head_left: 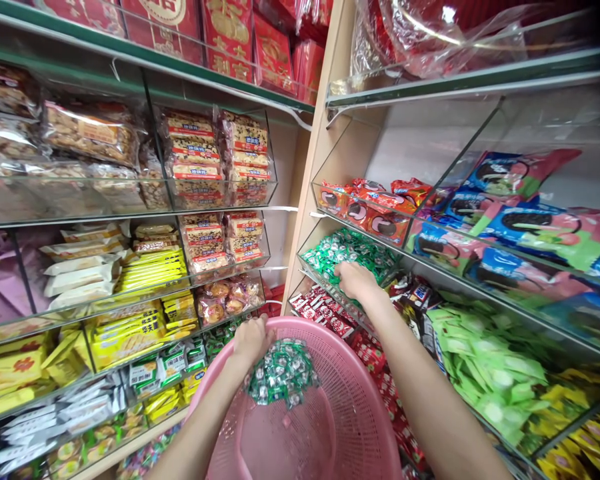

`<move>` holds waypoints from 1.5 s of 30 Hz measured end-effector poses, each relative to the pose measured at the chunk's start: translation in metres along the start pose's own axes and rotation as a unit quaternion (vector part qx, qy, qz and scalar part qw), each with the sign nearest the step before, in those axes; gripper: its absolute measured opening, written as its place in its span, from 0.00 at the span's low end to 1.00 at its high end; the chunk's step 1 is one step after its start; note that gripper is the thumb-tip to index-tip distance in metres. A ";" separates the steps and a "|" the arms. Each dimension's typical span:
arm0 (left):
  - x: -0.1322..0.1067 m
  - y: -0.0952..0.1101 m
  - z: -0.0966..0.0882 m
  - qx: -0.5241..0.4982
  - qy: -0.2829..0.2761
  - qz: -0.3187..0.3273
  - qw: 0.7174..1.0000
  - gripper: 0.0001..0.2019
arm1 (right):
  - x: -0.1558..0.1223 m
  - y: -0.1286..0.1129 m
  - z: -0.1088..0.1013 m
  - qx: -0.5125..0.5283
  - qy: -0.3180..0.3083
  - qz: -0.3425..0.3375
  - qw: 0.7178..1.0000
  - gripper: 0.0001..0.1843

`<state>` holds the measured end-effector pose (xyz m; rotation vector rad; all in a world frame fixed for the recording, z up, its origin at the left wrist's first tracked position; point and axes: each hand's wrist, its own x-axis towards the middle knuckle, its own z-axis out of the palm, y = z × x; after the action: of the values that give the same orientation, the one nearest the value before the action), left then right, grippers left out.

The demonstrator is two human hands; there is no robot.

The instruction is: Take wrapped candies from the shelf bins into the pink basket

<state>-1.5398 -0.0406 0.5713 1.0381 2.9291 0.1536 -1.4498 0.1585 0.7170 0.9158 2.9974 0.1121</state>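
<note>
My left hand (250,341) is closed over the far rim of a pink plastic basket (365,380). Inside it, a heap of green-wrapped candies (283,373) lies against the far wall, just by that hand. My right hand (356,280) is at the front of a clear bin (325,279) full of more green-wrapped candies (355,250). Its fingers are curled down at the candies, and what they hold, if anything, is hidden.
Red-wrapped candies (325,310) fill the bin below. Orange-red snack packs (370,207) and blue-pink packs (520,220) sit above right, light-green packs (485,353) lower right. Left shelves hold stacked pastry packs (195,153) and yellow packs (153,273). A wooden post (313,160) stands between.
</note>
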 end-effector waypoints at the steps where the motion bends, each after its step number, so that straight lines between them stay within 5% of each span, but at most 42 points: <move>1: 0.000 0.000 0.000 0.000 -0.001 0.001 1.000 0.19 | 0.000 0.000 0.000 -0.001 0.004 0.002 1.000 0.20; 10: 0.001 0.001 0.000 0.004 0.006 0.008 1.000 0.19 | 0.000 0.001 0.004 0.001 0.049 0.006 0.999 0.18; 16: 0.001 -0.002 0.001 0.000 0.012 0.001 1.000 0.20 | 0.001 0.000 0.004 0.041 0.143 0.019 0.989 0.18; 23: -0.002 -0.002 -0.003 -0.006 -0.005 -0.009 1.000 0.19 | -0.018 -0.017 -0.005 0.246 0.269 -0.070 0.928 0.16; 25: -0.002 -0.002 -0.004 -0.007 -0.012 -0.014 1.000 0.19 | -0.029 -0.030 0.012 0.350 0.232 -0.114 0.900 0.15; 28: -0.003 -0.003 -0.004 -0.007 -0.010 -0.015 1.000 0.19 | -0.046 -0.052 0.062 0.505 0.073 -0.142 0.848 0.12; 30: -0.004 -0.004 -0.003 -0.009 -0.005 -0.015 1.000 0.19 | -0.056 -0.064 0.102 0.562 -0.040 -0.112 0.818 0.10; 34: -0.005 -0.003 -0.001 -0.015 -0.006 -0.013 1.000 0.17 | -0.073 -0.076 0.159 0.574 -0.142 -0.052 0.805 0.09; 45: -0.004 0.003 -0.001 0.000 -0.018 0.005 1.000 0.18 | -0.101 -0.082 0.196 0.570 -0.270 -0.031 0.776 0.06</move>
<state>-1.5349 -0.0413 0.5720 1.0440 2.8935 0.1337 -1.4062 0.0472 0.5142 0.6168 2.2833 -1.7657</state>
